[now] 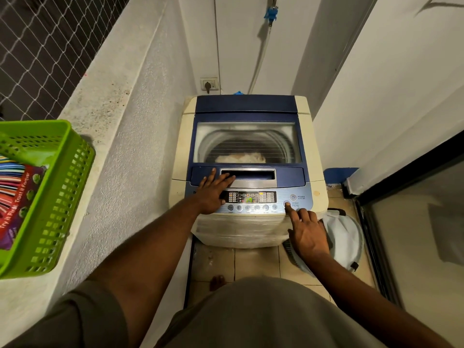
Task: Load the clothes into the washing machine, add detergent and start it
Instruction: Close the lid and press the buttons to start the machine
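Between rough wall and glass door stands the washing machine [180,151], its lid [247,104] shut over pale clothes [241,158] that show through the window. The left hand [213,192] lies flat and spread across the control panel [253,197], probably steadying the lean. The right hand [310,234] holds nothing: 1 straight finger touches the start/pause button [285,203], the others loosely curled. I judge this the last step.

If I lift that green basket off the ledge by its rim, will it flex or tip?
Probably stiff: the green basket looks like moulded lattice plastic with a solid rim, though its walls may flex slightly. Likely light, since only a striped packet shows inside. It sits near the edge of the ledge, so a sideways push could tip it off.
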